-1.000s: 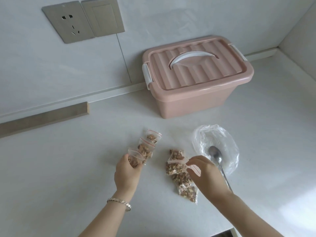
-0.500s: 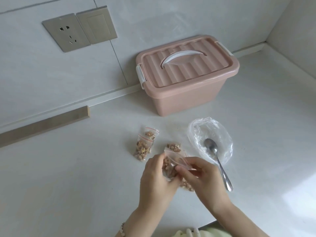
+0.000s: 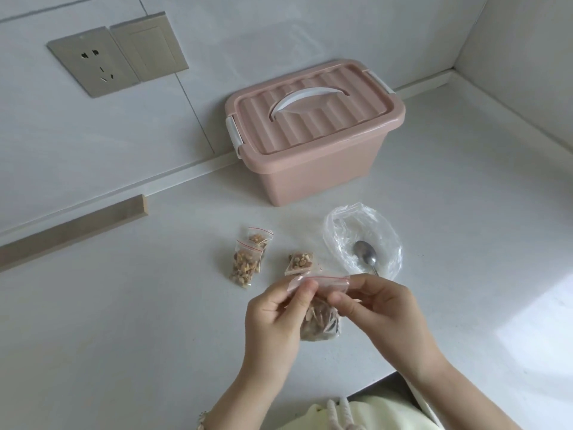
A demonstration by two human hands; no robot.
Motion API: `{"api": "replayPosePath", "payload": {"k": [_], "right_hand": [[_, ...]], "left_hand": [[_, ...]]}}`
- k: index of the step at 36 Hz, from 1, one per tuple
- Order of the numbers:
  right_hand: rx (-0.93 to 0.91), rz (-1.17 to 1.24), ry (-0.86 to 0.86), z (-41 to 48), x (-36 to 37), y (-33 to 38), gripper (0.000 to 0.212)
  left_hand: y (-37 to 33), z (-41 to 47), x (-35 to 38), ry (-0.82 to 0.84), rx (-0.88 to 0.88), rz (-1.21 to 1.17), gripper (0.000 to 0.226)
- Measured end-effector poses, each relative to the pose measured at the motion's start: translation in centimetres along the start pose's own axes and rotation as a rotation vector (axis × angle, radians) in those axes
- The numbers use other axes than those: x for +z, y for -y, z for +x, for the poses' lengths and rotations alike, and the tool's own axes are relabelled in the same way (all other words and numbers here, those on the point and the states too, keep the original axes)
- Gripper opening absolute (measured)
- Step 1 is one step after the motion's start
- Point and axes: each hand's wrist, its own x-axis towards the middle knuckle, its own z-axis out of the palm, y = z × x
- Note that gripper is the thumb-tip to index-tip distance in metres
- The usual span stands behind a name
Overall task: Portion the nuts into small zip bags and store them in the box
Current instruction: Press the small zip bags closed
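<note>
No lettering, brand or number is legible on the pink ribbed plastic storage box [image 3: 313, 169] at the far side, the small clear red-striped zip bag of nuts [image 3: 321, 324] near, or the grey wall socket plate [image 3: 93, 62] far left.

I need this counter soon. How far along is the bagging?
Done: two filled bags and a third bag lie on the counter; the plastic bag holds only the spoon. In hand: left hand and right hand pinch the zip of a fourth bag. Remaining: the pink box has its lid on; bags wait outside.
</note>
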Motion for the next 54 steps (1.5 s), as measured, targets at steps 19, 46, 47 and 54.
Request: {"api": "replayPosePath", "payload": {"k": [19,46,47,54], "right_hand": [[0.058,0.224,-0.07,-0.5,-0.1,0.3,0.007],[-0.025,0.15,-0.071,-0.8,-0.6,0.4,0.006],[-0.023,0.155,-0.071,-0.8,-0.6,0.3,0.008],[-0.017,0.044,-0.038,-1.0,-0.6,0.2,0.012]], "left_hand": [[-0.7,-0.8,-0.4,0.017,-0.223,-0.2,0.041],[-0.8,-0.4,-0.8,0.096,0.011,0.037,0.02],[-0.8,-0.4,-0.9,0.096,0.002,0.028,0.023],[-1.0,-0.5,-1.0,0.077,-0.008,0.046,0.02]]}}
